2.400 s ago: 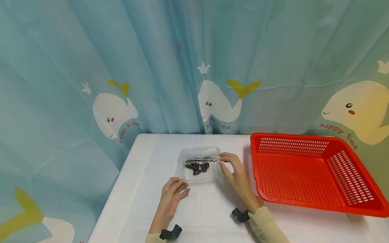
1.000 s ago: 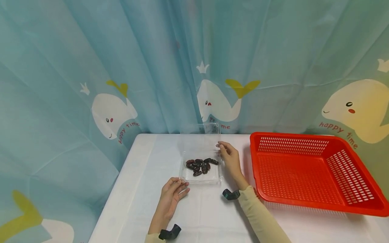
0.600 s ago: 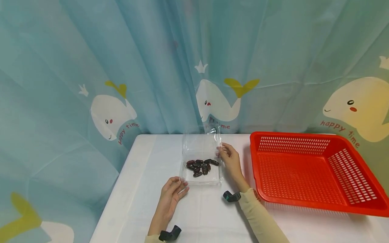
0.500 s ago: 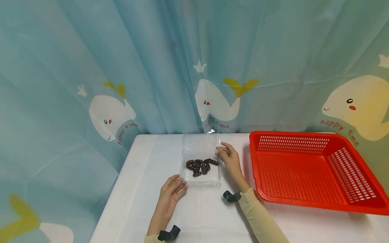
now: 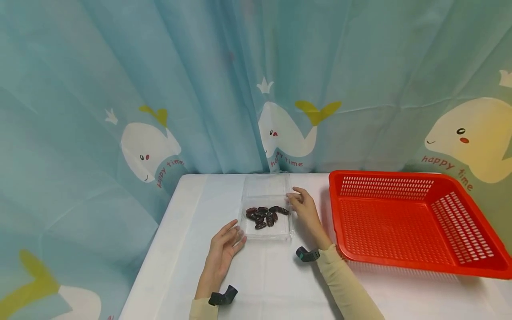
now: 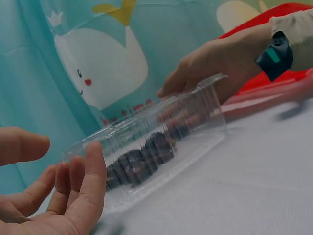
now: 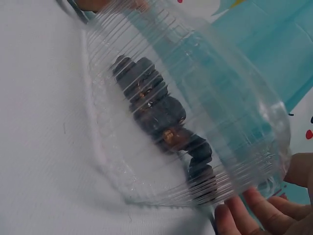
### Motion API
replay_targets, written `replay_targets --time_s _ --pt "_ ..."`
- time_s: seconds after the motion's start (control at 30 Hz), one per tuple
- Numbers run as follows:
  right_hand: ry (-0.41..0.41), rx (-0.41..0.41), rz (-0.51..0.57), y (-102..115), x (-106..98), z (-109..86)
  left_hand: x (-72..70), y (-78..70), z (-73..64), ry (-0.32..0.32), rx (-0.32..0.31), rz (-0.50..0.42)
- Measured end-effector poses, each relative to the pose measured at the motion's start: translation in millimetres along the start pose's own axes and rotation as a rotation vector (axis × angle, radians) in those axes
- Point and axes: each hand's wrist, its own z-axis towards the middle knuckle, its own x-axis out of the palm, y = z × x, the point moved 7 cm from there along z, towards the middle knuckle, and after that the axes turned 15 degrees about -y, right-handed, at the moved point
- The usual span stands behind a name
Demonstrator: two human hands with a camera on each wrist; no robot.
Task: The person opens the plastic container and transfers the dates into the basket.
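A clear plastic clamshell box (image 5: pixel 283 231) lies on the white table with its lid (image 5: pixel 266 184) folded back toward the curtain. Several dark, glossy dates (image 5: pixel 260 215) are bunched in its base. At the box's front left corner is my left hand (image 5: pixel 225 246), its fingers touching or very close to the wall; the left wrist view shows the thumb held apart from the fingers. My right hand (image 5: pixel 306 211) is at the right side near the hinge. In the right wrist view its fingertips (image 7: pixel 234 215) meet the box's end, fingers fairly straight.
A large red plastic basket (image 5: pixel 392 226) stands to the right of the box on the white table (image 5: pixel 192 222), with nothing visible inside. Behind the table hangs a blue curtain (image 5: pixel 208 89) with whale prints. Each wrist bears a black strap-on camera.
The lid has swung up from partly lowered and back down behind the base. My right hand moved back with it. My left hand stays at the corner, its fingers loosening and spreading slightly.
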Motion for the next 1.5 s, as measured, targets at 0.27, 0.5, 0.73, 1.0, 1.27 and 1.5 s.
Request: replay_targets --time_s 0.27,0.5,0.73,1.0,1.27,1.5 --pt "0.020 -0.016 -0.086 1.8 -1.7 -6.0 -0.9 3.7 5.4 0.002 0.021 0.031" --pt "0.001 -0.095 -0.156 11.7 -12.9 -20.3 -1.4 10.3 8.9 0.031 0.017 0.006" --pt "-0.057 -0.164 -0.158 23.9 -23.0 -32.8 -2.2 11.1 8.6 0.036 0.025 -0.003" --pt "-0.083 -0.209 -0.169 49.6 -26.8 -39.2 1.0 8.9 7.5 0.063 0.042 -0.007" --pt "0.067 -0.141 -0.292 58.7 -9.3 -44.9 1.0 9.6 7.5 0.066 0.034 -0.015" --pt "0.119 -0.113 -0.414 60.9 6.9 -44.5 -0.3 11.0 8.0 0.049 0.019 -0.019"
